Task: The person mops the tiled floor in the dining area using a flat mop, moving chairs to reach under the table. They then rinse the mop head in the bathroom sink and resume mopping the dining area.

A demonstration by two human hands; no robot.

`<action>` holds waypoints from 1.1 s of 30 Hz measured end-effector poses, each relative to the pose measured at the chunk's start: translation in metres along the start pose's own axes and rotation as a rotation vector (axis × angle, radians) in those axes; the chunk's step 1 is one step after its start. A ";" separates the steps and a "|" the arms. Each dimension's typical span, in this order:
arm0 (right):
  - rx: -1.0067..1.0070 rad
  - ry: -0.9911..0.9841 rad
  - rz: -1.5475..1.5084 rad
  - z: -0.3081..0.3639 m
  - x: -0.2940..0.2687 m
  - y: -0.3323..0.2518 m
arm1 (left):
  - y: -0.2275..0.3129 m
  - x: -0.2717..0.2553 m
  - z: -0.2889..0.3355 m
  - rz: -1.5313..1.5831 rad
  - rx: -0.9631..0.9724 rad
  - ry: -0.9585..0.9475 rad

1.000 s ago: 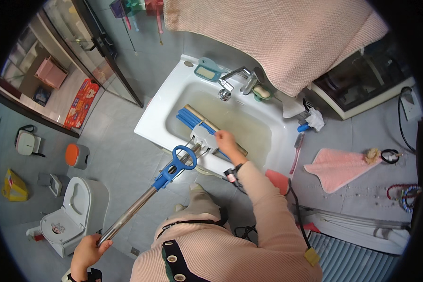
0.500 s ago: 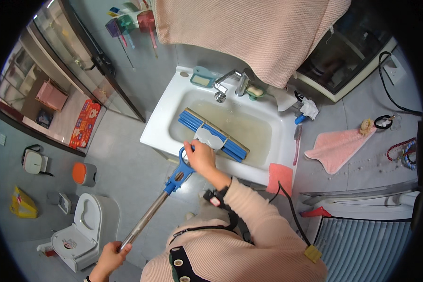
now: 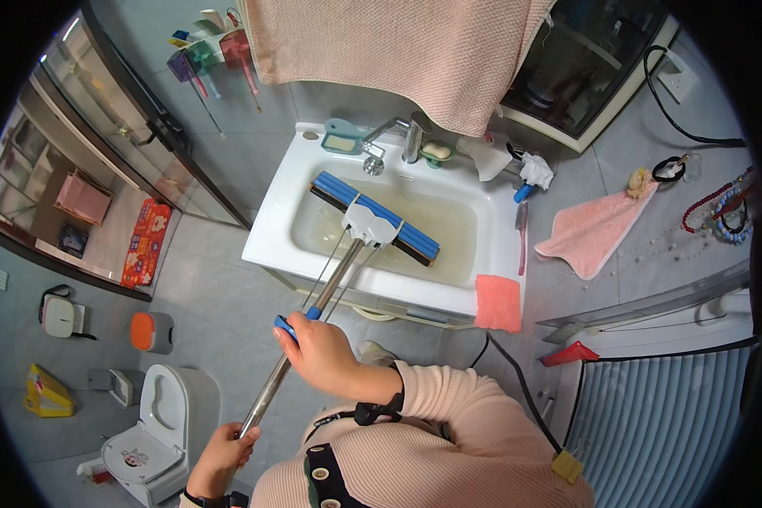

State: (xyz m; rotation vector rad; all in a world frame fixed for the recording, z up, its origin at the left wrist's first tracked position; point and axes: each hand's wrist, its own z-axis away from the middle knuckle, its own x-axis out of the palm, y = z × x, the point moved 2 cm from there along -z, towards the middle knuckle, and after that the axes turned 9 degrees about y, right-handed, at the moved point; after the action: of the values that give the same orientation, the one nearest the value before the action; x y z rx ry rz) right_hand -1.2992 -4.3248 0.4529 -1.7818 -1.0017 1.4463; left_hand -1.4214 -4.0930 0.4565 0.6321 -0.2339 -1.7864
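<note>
A sponge mop with a silver metal pole slants from the lower left up into the white sink. Its blue roller head with a white centre bracket lies across the sink, over cloudy water. My right hand is closed round the blue lever handle partway along the pole. Lower down, near the pole's end, my left hand is wrapped round the metal tube. Two thin rods run from the bracket to the lever.
A chrome faucet rises behind the basin, between soap dishes. A coral cloth hangs over the sink's front right corner, beside a toothbrush. A toilet and an orange-lidded bin stand at left. A pink towel hangs above.
My right hand has pulled the blue lever down the pole, toward me. The mop head, which was folded by the bracket, now lies spread with its white bracket on top.
</note>
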 end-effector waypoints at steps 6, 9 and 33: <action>-0.056 0.173 0.014 -0.063 -0.021 0.048 | -0.004 0.013 -0.003 -0.039 0.001 -0.056; 0.049 0.169 0.102 -0.102 -0.022 0.110 | -0.010 0.015 0.000 -0.081 0.069 -0.009; 0.590 0.687 -0.992 -0.389 -0.141 0.350 | -0.059 0.032 -0.014 -0.084 0.095 0.010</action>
State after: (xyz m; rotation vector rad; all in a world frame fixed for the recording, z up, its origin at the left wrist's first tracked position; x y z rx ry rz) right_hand -0.8740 -4.6286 0.3078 -0.9501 -0.7677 0.3728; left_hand -1.4692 -4.1021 0.4077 0.7274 -0.2903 -1.8610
